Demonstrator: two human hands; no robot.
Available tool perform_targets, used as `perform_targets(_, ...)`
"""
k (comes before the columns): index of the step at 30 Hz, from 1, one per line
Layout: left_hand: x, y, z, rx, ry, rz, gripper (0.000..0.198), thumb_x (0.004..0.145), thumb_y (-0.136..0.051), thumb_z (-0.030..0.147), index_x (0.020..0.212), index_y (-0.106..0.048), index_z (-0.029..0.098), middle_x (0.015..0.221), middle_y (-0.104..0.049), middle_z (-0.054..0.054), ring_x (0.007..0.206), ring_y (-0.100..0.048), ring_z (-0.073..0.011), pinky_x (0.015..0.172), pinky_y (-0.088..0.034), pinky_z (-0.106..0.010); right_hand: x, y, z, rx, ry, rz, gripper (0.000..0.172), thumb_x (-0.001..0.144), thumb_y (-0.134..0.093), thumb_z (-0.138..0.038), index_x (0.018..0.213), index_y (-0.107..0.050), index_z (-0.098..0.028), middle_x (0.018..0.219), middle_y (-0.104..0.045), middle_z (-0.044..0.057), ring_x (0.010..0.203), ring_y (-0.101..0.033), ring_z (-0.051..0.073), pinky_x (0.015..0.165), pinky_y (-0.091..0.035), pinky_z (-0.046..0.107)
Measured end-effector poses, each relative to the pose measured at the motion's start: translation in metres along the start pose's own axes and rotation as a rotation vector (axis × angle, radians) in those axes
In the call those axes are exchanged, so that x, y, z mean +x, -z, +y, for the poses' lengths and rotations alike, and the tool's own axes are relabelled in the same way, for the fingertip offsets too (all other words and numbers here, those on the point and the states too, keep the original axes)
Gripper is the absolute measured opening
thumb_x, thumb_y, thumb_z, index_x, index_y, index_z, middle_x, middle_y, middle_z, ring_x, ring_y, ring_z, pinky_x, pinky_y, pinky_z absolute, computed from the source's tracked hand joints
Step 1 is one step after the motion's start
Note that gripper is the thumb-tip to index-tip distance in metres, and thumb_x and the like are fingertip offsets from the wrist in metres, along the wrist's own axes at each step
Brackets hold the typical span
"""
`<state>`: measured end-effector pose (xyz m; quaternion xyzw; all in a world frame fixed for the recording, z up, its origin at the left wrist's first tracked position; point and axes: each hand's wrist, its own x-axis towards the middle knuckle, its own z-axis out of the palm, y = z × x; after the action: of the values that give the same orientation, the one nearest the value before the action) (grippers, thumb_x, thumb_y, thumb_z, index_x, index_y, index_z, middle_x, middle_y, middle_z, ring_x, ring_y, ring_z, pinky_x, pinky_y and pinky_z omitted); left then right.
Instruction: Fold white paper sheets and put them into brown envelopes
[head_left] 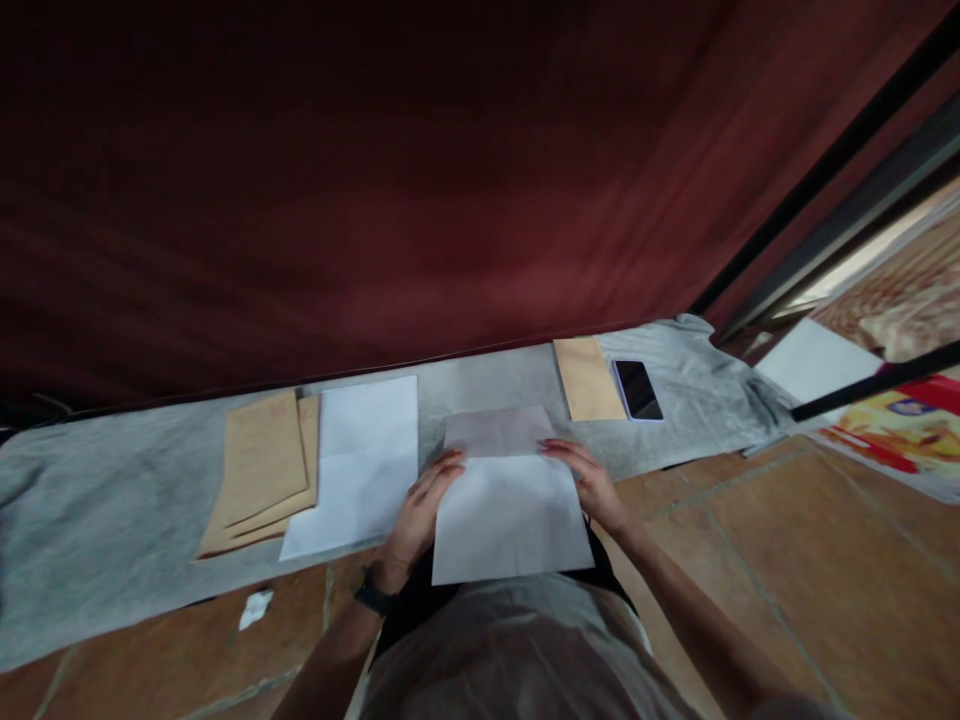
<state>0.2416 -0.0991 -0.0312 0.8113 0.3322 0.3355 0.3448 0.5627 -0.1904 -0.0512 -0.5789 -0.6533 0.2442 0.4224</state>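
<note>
A white sheet of paper (510, 520) with a crease across its upper part lies before my body, its near end over my lap. My left hand (427, 505) grips its left edge near the crease. On the opposite edge, my right hand (589, 480) holds the sheet with fingers over the crease; the thumbs are hidden. To the left, more white paper (360, 465) rests on the grey cloth, partly beside a stack of brown envelopes (264, 460). A single brown envelope (590, 380) lies to the right, next to a phone (637, 390) with a dark screen.
The grey cloth (112, 490) covers a long low surface against a dark red curtain (420, 200). A small white scrap (256, 608) is on the tiled floor (787, 560). Dark metal bars (832, 165) and a colourful package (900, 430) stand at the right.
</note>
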Motion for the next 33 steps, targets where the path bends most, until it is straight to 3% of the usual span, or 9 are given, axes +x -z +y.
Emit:
perform_targets(4,-0.01,-0.003,0.0,-0.024,0.038,-0.177,0.044,0.092,-0.049,0.017,0.13,-0.066,0.032,0.148,-0.057,-0.001,0.139,-0.052,-0.0204,0.121,-0.038,-0.047,-0.022,-0.008,0.001,-0.094,0.037,-0.082,0.034,0.094,-0.059,-0.024,0.127,-0.068,-0.029,0.144,-0.059,0.009,0.132,-0.056,0.026,0.11,-0.048,0.048)
perform_targets(7,-0.012,-0.005,0.0,-0.049,0.056,-0.175,0.041,0.092,-0.05,0.019,0.125,-0.07,0.032,0.147,-0.058,-0.001,0.138,-0.052,-0.0202,0.121,-0.038,-0.046,-0.026,-0.008,-0.002,-0.138,0.088,-0.108,0.034,0.095,-0.056,-0.021,0.125,-0.069,-0.029,0.138,-0.065,0.008,0.13,-0.058,0.025,0.114,-0.043,0.051)
perform_targets(10,-0.004,0.001,0.012,-0.074,0.086,-0.063,0.033,0.092,-0.053,0.025,0.118,-0.074,0.03,0.138,-0.066,-0.003,0.131,-0.058,-0.0228,0.115,-0.043,-0.045,-0.016,0.005,-0.014,-0.119,0.106,-0.099,0.033,0.097,-0.052,-0.023,0.124,-0.07,-0.029,0.128,-0.071,0.005,0.123,-0.063,0.025,0.121,-0.032,0.054)
perform_targets(12,0.01,0.01,0.028,-0.091,0.077,0.042,0.028,0.091,-0.058,0.031,0.112,-0.076,0.028,0.125,-0.072,-0.005,0.12,-0.064,-0.0248,0.108,-0.048,-0.043,-0.003,0.018,-0.027,-0.059,0.074,-0.041,0.032,0.098,-0.05,-0.028,0.121,-0.072,-0.028,0.121,-0.074,0.006,0.116,-0.066,0.026,0.119,-0.034,0.053)
perform_targets(15,0.039,0.022,0.053,-0.133,0.109,0.222,0.022,0.087,-0.066,0.037,0.098,-0.078,0.023,0.101,-0.076,-0.007,0.098,-0.068,-0.0238,0.091,-0.054,-0.035,0.026,0.035,-0.047,0.055,-0.046,0.131,0.028,0.092,-0.059,-0.041,0.107,-0.077,-0.025,0.106,-0.077,0.006,0.102,-0.07,0.027,0.097,-0.053,0.044)
perform_targets(19,0.078,0.025,0.071,-0.214,0.319,0.483,0.023,0.076,-0.079,0.039,0.083,-0.073,0.018,0.076,-0.07,-0.001,0.076,-0.064,-0.0175,0.072,-0.051,-0.026,0.073,0.042,-0.066,0.227,-0.21,0.341,0.029,0.082,-0.07,-0.05,0.083,-0.074,-0.021,0.076,-0.071,0.001,0.075,-0.064,0.021,0.068,-0.051,0.031)
perform_targets(25,0.089,0.015,0.065,-0.718,0.544,0.386,0.051,0.068,-0.085,0.042,0.108,-0.067,0.017,0.102,-0.076,-0.006,0.082,-0.069,-0.0191,0.076,-0.053,-0.03,0.11,0.026,-0.06,0.575,-0.387,0.264,0.036,0.068,-0.076,-0.053,0.079,-0.068,-0.02,0.072,-0.068,-0.001,0.063,-0.056,0.015,0.058,-0.044,0.026)
perform_targets(29,0.077,0.014,0.055,-0.815,0.67,0.269,0.058,0.064,-0.088,0.042,0.111,-0.067,0.016,0.101,-0.078,-0.007,0.078,-0.071,-0.0205,0.074,-0.054,-0.032,0.108,0.014,-0.05,0.704,-0.486,0.279,0.04,0.065,-0.079,-0.053,0.087,-0.069,-0.02,0.081,-0.073,0.002,0.066,-0.061,0.017,0.062,-0.049,0.028)
perform_targets(33,0.071,0.015,0.047,-0.827,0.692,0.213,0.055,0.063,-0.088,0.038,0.109,-0.07,0.014,0.1,-0.078,-0.008,0.083,-0.072,-0.0226,0.078,-0.054,-0.032,0.105,0.009,-0.041,0.731,-0.528,0.271,0.042,0.065,-0.081,-0.052,0.088,-0.068,-0.02,0.08,-0.073,0.002,0.063,-0.061,0.017,0.058,-0.048,0.027)
